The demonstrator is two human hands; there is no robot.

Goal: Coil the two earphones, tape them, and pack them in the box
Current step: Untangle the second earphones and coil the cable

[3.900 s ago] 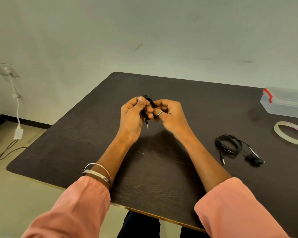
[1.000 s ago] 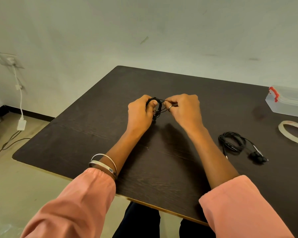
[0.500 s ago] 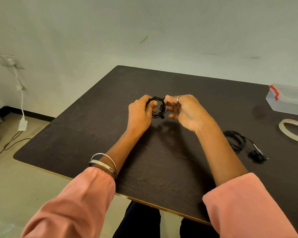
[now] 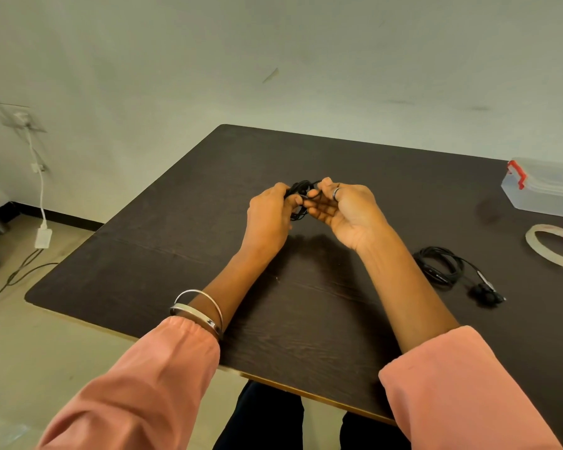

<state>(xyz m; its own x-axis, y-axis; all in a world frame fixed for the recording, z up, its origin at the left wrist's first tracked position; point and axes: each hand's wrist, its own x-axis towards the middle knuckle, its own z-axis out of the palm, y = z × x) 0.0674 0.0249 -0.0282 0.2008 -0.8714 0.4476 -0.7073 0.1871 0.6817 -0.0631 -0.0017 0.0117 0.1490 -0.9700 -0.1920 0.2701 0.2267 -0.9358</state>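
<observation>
Both your hands, left hand [image 4: 268, 212] and right hand [image 4: 345, 211], pinch the black coiled earphone cable [image 4: 301, 198] above the dark wooden tabletop [image 4: 182, 254], fingers clenched so loops can't spring open. Second black earphone bundle [image 4: 442, 267] lies right.

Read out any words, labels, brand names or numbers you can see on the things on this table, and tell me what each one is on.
No text can be read anywhere in this view.
Clear plastic box with red latch: no label visible.
Roll of clear tape: faint pinkish marks on the inner ring, too blurred to read.
Black coiled earphone lying on the dark wooden table: a tiny pale mark on its inline remote, too small to read.
Black earphone held in both hands: no markings visible.
</observation>
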